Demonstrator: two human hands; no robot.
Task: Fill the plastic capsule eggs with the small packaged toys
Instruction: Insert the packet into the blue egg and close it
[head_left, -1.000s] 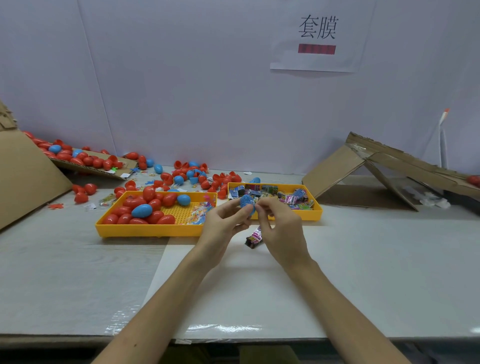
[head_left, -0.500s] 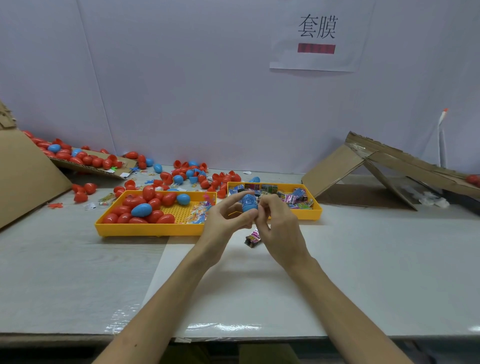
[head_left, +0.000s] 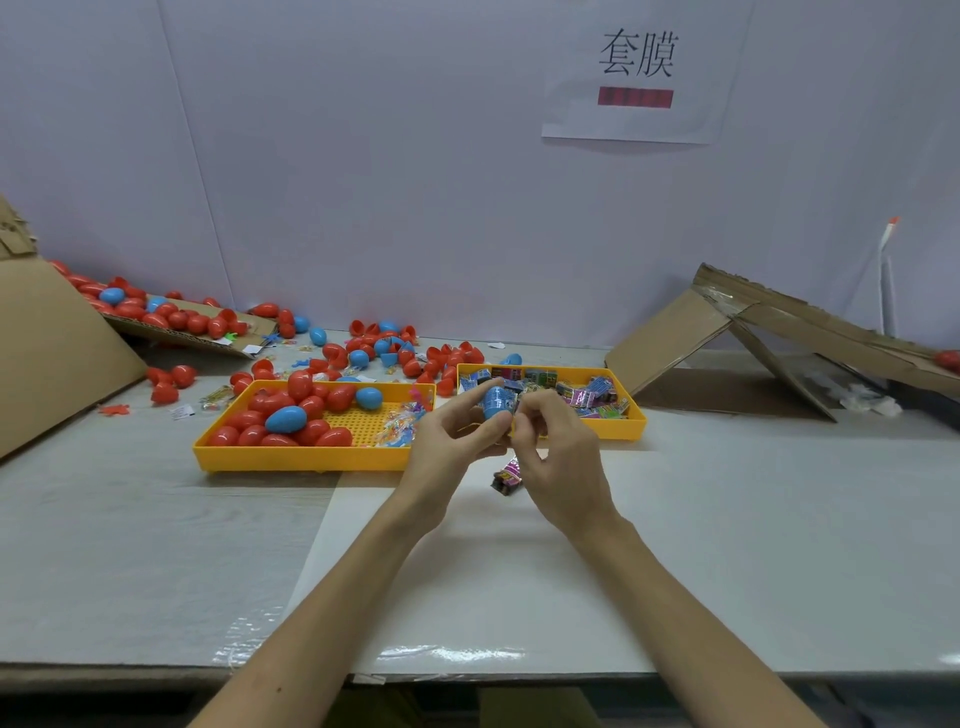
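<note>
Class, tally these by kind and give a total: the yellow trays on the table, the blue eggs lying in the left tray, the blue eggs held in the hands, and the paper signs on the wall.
yellow trays: 2
blue eggs in the left tray: 2
blue egg held between left hand and right hand: 1
paper sign on the wall: 1
Total: 6

A plain pale wall (head_left: 363, 156) faces me, with a white paper sign (head_left: 636, 73) stuck high on the right. My table (head_left: 130, 545) is grey-white, with a lighter sheet (head_left: 493, 582) on its near middle. Brown cardboard (head_left: 57, 343) leans at the left, and a folded cardboard piece (head_left: 727, 332) stands far right.
</note>
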